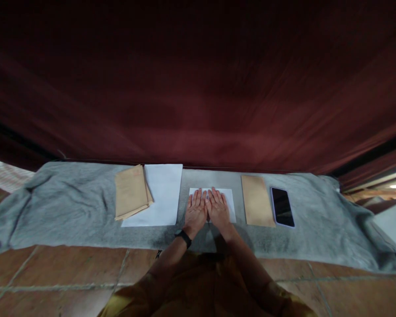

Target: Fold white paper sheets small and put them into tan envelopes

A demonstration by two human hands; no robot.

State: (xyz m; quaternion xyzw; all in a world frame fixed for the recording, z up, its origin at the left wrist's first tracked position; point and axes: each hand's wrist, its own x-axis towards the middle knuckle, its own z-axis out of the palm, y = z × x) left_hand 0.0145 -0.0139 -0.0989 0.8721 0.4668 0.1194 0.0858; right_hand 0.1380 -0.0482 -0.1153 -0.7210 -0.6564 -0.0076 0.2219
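Both hands lie flat, side by side, on a small white sheet of paper [230,203] on the grey cloth. My left hand [196,213], with a dark band on its wrist, covers the sheet's left part, its fingers stretched away from me. Beside it my right hand [218,211] presses on the middle of the sheet, fingers also extended. The two thumbs meet or nearly meet. Much of the sheet is hidden under the hands, so I cannot tell whether it is folded.
A stack of brown envelopes [131,190] overlaps larger white paper [166,193] at the left. To the right lie a single brown envelope [257,200] and a phone [283,207]. Grey cloth [75,202] covers the surface; a dark red curtain [198,101] rises behind it.
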